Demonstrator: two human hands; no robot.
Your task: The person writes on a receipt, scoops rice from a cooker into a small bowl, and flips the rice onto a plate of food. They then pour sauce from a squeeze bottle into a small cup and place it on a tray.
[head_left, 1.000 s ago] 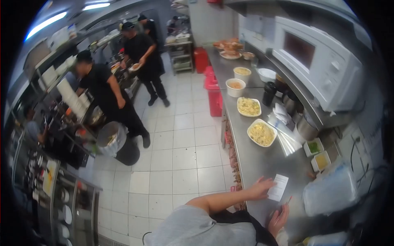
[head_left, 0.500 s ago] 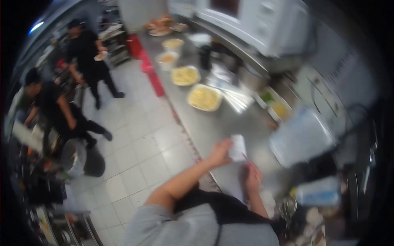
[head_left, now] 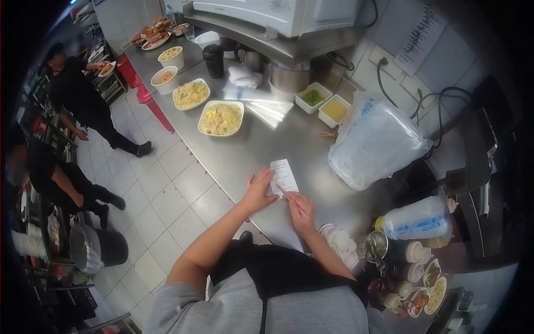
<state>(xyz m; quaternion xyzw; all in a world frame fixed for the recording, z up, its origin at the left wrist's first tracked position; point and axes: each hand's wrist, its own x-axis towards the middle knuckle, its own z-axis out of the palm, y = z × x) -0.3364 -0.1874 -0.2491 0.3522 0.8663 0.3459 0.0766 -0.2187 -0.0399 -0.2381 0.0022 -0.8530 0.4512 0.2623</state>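
A small white paper slip with printed lines lies on the steel counter in front of me. My left hand rests flat at the slip's left edge, fingers apart. In my right hand is a thin pen, gripped near its lower part with the tip on or just over the paper. A folded white cloth lies on the counter to the right of my right forearm.
Bowls of yellow food and plastic bags lie farther up the counter. A large bagged container stands at right, bottles below it. Two people in black are at left, beside a grey bin.
My view has turned and sharpened, so the scene sits differently in it. The pen has come closer to the slip's middle, and my left hand lies flatter at its edge.
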